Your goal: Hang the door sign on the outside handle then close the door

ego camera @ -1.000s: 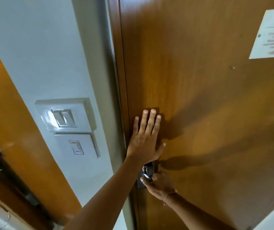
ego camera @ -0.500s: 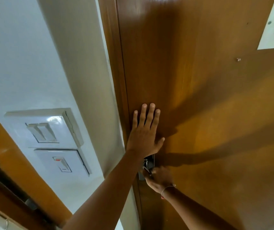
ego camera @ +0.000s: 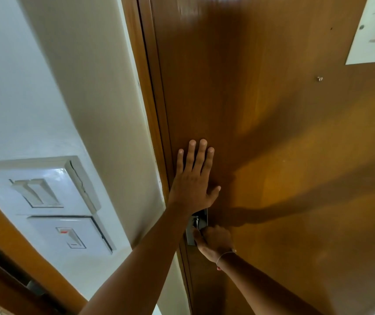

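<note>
We see two bare forearms reaching in from the near edge, with no sleeve on either as far as the view reaches. Our left hand [ego camera: 193, 189] wears nothing: no ring, no watch, no band, and its short, trimmed nails show pale at the tips of the four long fingers. Our right hand [ego camera: 216, 243] carries a thin, pale thread bracelet [ego camera: 225, 254] looped round the wrist, with a small reddish bit on its near side. That hand is partly in shadow, so we cannot make out its nails.
</note>
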